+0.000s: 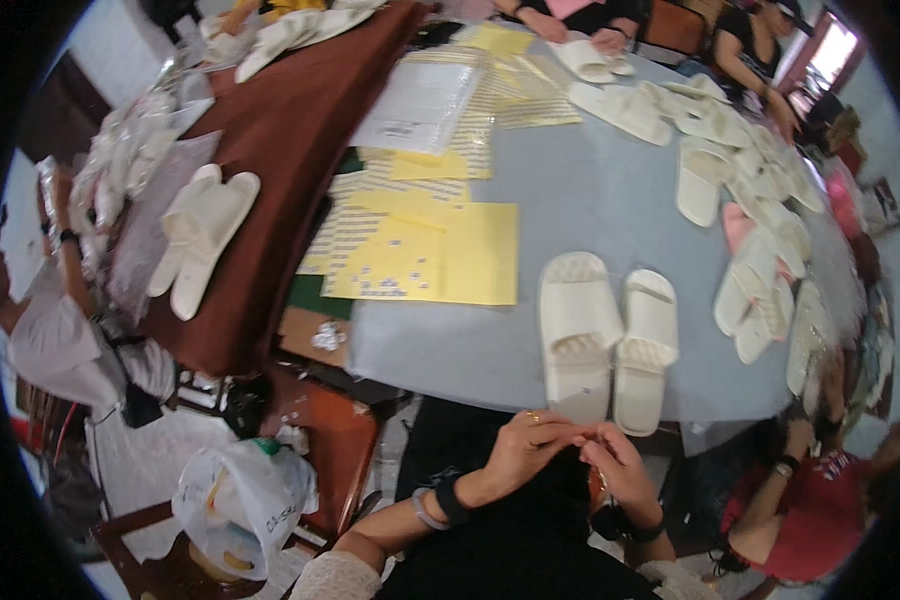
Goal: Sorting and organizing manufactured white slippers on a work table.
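Observation:
My left hand [532,448] and my right hand [622,466] meet fingertip to fingertip just off the table's near edge. Both are closed in a pinch, and whatever they hold, if anything, is too small to make out. Directly beyond them on the table lies a pair of white slippers: a left slipper [576,325], which reaches almost to my left fingers, and a right slipper [648,345] beside it, toes away from me. To their left, yellow sheets [475,255] carry small scattered labels [385,285].
White slippers [705,180] pile up along the right of the grey table [600,190]. Another pair [205,235] rests on a brown-covered table [300,130] at left. A white plastic bag [250,500] stands on a chair. Co-workers sit around; one's hands [580,35] handle slippers at the far side.

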Motion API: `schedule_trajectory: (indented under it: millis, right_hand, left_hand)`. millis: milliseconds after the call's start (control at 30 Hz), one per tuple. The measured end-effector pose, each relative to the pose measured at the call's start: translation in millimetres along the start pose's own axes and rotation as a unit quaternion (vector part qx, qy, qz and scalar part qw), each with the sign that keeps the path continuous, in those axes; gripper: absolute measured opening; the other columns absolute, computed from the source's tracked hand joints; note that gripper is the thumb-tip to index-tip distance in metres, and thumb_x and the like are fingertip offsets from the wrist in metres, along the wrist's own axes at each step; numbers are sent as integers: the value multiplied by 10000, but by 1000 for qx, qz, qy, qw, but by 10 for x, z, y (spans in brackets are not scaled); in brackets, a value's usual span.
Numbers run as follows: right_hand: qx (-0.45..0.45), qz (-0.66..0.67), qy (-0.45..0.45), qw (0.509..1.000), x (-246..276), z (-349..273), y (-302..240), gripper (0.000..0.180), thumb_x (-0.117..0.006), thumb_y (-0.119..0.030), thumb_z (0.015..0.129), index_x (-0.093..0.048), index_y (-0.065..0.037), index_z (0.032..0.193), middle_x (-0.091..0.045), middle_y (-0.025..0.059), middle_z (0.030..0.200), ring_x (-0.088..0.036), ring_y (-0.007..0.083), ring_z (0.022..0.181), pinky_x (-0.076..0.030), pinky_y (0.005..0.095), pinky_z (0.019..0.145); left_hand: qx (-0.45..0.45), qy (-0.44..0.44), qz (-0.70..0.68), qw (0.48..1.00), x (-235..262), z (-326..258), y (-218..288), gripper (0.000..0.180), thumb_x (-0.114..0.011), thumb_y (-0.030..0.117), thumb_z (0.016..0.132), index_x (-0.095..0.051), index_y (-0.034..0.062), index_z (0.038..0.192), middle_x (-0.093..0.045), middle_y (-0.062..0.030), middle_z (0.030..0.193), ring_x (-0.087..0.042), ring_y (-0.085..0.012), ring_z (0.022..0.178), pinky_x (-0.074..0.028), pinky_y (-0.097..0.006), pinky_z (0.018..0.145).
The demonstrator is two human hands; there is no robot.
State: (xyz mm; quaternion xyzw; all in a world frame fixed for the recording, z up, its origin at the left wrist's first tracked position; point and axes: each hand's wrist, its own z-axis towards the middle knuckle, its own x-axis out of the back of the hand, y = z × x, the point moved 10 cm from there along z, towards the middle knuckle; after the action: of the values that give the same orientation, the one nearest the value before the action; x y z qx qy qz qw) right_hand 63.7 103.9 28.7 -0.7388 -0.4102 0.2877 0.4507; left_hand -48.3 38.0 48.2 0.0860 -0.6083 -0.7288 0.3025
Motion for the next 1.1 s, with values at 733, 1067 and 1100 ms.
schedule_trajectory:
  millis: [733,1067,1100]
  right_hand:
    - [158,-240,159,945,552,-37,-774,212,-528,-69,893,-580,-16,1092,-578,105,981,-562,192,889,-435,263,767]
    - [231,-451,133,852,557,577,-491,401,-590,-198,857,-517,-84,1234,-440,234,1201,-398,401,1157,-311,489,985]
    - [217,-460,113,853,491,673,-456,438,-589,-224,861,-486,-74,1260,-425,240,1201,-385,405,1158,-303,492,986]
  left_hand:
    - [205,353,-17,913,1844,-450,-529,65,-628,23,831,-672,-2,790,-649,-35,750,-577,-106,679,-460,-234,645]
    - [217,396,-36,892,2058,-543,-806,224,-579,139,913,-614,-29,1058,-666,-84,867,-546,-91,647,-416,-197,564]
    - [224,402,-22,888,2090,-558,-822,234,-582,148,913,-613,-23,1070,-669,-85,879,-548,-85,663,-408,-195,562]
